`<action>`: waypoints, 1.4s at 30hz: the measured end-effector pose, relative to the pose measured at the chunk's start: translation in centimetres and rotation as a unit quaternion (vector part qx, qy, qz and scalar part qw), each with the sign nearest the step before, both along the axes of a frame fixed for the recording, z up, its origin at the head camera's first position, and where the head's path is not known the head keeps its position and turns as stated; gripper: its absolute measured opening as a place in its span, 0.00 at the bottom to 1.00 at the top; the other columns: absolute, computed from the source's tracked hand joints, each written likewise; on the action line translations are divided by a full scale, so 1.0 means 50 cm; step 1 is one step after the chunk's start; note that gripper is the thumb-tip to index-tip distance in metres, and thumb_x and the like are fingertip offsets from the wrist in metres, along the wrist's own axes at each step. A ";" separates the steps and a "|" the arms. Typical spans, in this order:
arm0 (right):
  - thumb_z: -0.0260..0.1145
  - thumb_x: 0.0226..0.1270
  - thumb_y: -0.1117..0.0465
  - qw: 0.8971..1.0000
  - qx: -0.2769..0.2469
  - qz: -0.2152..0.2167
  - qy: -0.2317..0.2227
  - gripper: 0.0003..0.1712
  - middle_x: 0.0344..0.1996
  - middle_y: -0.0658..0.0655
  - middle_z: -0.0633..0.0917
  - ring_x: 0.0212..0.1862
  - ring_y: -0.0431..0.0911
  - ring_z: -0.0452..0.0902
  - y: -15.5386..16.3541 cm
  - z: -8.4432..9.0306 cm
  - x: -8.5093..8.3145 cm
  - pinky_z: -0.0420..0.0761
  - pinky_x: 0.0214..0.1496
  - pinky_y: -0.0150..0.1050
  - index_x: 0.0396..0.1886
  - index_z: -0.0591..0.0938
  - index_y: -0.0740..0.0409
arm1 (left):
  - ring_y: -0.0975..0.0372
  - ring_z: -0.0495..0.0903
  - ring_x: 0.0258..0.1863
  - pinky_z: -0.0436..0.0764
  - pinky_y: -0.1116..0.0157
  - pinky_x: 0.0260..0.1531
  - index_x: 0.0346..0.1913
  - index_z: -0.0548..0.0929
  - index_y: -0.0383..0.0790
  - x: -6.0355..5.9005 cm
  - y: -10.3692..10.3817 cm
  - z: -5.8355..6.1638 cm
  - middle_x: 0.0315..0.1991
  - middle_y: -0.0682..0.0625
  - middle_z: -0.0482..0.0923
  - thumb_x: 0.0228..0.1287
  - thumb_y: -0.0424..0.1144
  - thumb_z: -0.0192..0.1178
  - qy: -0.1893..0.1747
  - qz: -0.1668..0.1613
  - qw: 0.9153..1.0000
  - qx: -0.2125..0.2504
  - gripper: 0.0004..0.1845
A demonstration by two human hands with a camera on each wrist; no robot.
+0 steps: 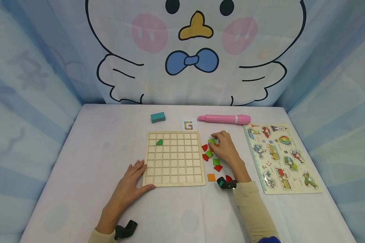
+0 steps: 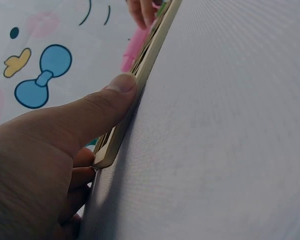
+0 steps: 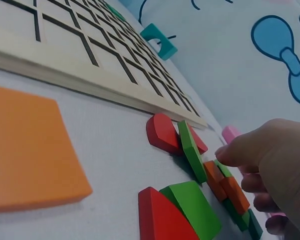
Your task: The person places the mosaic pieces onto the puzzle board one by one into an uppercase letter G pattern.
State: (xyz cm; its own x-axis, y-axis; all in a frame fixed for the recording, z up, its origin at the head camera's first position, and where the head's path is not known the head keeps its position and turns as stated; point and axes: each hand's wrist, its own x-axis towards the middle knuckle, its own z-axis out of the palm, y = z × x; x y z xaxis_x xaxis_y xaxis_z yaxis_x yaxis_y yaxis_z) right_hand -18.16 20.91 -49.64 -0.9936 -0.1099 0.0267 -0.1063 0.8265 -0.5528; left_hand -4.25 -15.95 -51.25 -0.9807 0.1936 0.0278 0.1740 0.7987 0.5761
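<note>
A wooden grid board [image 1: 179, 185] lies on the white table, with a green quarter-circle piece [image 1: 159, 142] in a cell near its upper left. At the board's near left corner rests my left hand [image 1: 129, 187]; its thumb [image 2: 121, 84] presses the front edge and its fingers touch the left side. My right hand [image 1: 227, 148] reaches over loose pieces beside the board's right edge, thumb and forefinger apart around a green piece [image 1: 211, 140]. Nearby are red pieces [image 3: 163, 131], more green pieces [image 3: 192, 207] and an orange square [image 1: 211, 177]. The right fingers partly hide some pieces.
Behind the board lie a small pattern card [image 1: 189, 125], a teal block [image 1: 157, 117] with a notch, and a pink pen-shaped object [image 1: 223, 118]. A puzzle board [image 1: 292, 190] with vehicle pictures lies at the right. A cartoon-printed cloth [image 1: 194, 87] hangs behind the table.
</note>
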 end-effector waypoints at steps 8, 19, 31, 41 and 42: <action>0.67 0.69 0.51 1.000 0.021 -0.007 -0.002 0.24 0.47 0.61 0.78 0.52 0.54 0.69 0.002 -0.006 0.002 0.76 0.52 0.47 0.58 0.82 0.62 | 0.49 0.60 0.78 0.55 0.49 0.80 0.70 0.72 0.33 -0.001 -0.001 0.000 0.75 0.41 0.66 0.53 0.58 0.73 0.001 0.001 1.000 -0.002 0.47; 0.69 0.68 0.51 1.000 0.022 -0.012 -0.009 0.22 0.44 0.60 0.81 0.50 0.54 0.71 -0.001 -0.002 -0.003 0.71 0.56 0.52 0.56 0.81 0.59 | 0.48 0.60 0.77 0.56 0.49 0.80 0.70 0.72 0.33 0.001 -0.001 0.000 0.74 0.41 0.66 0.53 0.57 0.74 0.002 0.003 1.000 0.003 0.47; 0.64 0.73 0.58 1.000 -0.018 -0.005 0.015 0.15 0.41 0.58 0.81 0.43 0.51 0.71 -0.007 0.000 -0.007 0.67 0.52 0.48 0.54 0.81 0.59 | 0.48 0.60 0.78 0.56 0.48 0.80 0.70 0.72 0.33 0.001 -0.001 0.000 0.75 0.41 0.66 0.53 0.57 0.74 0.002 0.000 1.000 -0.001 0.47; 0.62 0.75 0.58 0.998 -0.050 0.015 0.042 0.15 0.42 0.58 0.81 0.42 0.49 0.73 -0.029 0.013 -0.013 0.77 0.43 0.39 0.56 0.82 0.60 | 0.49 0.59 0.78 0.55 0.48 0.80 0.71 0.71 0.33 0.000 -0.002 -0.001 0.75 0.41 0.66 0.53 0.58 0.73 0.000 0.000 1.000 0.002 0.48; 0.63 0.75 0.58 0.997 -0.054 0.016 0.044 0.15 0.43 0.58 0.81 0.41 0.49 0.73 -0.032 0.015 -0.014 0.77 0.42 0.39 0.56 0.82 0.60 | 0.49 0.59 0.78 0.55 0.48 0.80 0.71 0.71 0.33 0.000 -0.002 -0.002 0.75 0.41 0.65 0.53 0.58 0.73 0.000 0.001 1.000 0.002 0.48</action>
